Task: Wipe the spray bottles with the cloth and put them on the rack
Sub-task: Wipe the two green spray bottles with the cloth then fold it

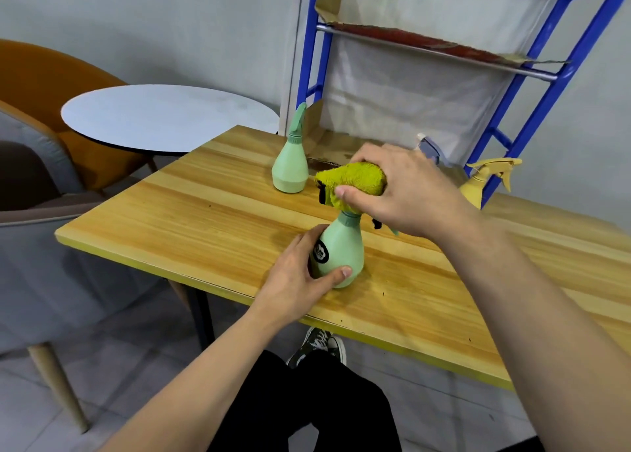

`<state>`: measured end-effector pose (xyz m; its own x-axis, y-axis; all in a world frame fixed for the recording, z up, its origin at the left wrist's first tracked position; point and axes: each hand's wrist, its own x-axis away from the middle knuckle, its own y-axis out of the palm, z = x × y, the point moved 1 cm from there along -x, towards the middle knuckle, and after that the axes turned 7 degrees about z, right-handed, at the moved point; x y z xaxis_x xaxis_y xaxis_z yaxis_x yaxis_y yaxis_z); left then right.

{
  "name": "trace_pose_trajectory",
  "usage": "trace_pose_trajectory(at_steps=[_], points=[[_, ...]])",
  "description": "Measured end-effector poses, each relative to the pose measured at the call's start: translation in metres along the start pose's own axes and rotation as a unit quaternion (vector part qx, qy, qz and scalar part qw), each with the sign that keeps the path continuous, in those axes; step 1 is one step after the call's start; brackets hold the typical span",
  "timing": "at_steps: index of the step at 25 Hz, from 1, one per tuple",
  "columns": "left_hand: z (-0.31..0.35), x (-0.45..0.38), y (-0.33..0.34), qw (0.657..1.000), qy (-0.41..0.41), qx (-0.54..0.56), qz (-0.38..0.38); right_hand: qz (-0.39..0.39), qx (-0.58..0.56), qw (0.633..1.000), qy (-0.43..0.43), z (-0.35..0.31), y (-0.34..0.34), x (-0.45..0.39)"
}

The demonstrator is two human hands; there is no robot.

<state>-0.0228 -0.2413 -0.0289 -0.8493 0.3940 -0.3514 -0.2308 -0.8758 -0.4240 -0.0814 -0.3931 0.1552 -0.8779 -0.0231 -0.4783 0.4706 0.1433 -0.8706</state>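
Here the left hand [300, 274] grips the lower body of a mint-green spray bottle [339, 250], thumb curled across its near side and fingers wrapped round the far side, so that the bottle stands upright on the wooden table [170, 223] near its near edge. A dark round label shows on the bottle's left face. The right hand [403, 192] is closed round a yellow-green cloth [351, 180], bunched in the fingers and pressed over the bottle's spray head, which the cloth mostly hides; only the neck collar shows beneath it.

Farther back, to the left, a second mint-green bottle [291, 158] stands upright on the table, apart from the held one. To the far right a yellow spray bottle [485, 182] stands by the blue rack [519, 117], partly behind one of its posts, and a pale bottle head [428, 146] peeks out behind the right hand. The rack's upper shelf carries a worn reddish board [426, 43]. A round white table [164, 117] and an orange chair [41, 76] stand to the far left.
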Motion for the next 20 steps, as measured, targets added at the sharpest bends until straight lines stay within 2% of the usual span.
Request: trace_pose_trajectory(at_steps=[3, 5, 7, 8, 10, 11, 12, 17, 19, 20], points=[[-0.001, -0.001, 0.0, 1.0, 0.004, 0.001, 0.002, 0.081, 0.062, 0.994, -0.022, 0.001, 0.02, -0.004], [0.0, 0.0, 0.001, 1.0, 0.001, 0.006, 0.005, 0.148, 0.064, 0.987, 0.003, 0.0, 0.029, -0.006], [0.003, 0.001, 0.001, 1.0, 0.001, 0.006, 0.009, 0.217, -0.043, 0.972, 0.074, 0.005, 0.036, -0.005], [0.004, 0.002, 0.001, 1.0, 0.001, 0.002, 0.012, 0.256, -0.131, 0.949, 0.127, 0.011, 0.037, -0.005], [0.007, 0.001, 0.003, 1.0, -0.001, -0.016, 0.013, 0.337, -0.283, 0.869, 0.226, 0.024, 0.036, -0.003], [0.008, 0.001, 0.003, 1.0, -0.004, -0.021, 0.014, 0.366, -0.315, 0.842, 0.241, 0.029, 0.035, 0.0], [0.008, 0.002, 0.003, 1.0, -0.005, -0.02, 0.016, 0.383, -0.32, 0.834, 0.234, 0.031, 0.035, 0.005], [0.008, 0.001, 0.003, 1.0, -0.002, -0.019, 0.022, 0.375, -0.195, 0.899, 0.116, 0.019, 0.057, 0.029], [0.006, 0.001, 0.004, 1.0, -0.002, -0.021, 0.02, 0.395, -0.168, 0.893, 0.134, 0.016, 0.064, 0.023], [0.006, 0.001, 0.003, 1.0, -0.003, -0.017, 0.019, 0.408, -0.186, 0.879, 0.164, 0.013, 0.064, 0.019]])
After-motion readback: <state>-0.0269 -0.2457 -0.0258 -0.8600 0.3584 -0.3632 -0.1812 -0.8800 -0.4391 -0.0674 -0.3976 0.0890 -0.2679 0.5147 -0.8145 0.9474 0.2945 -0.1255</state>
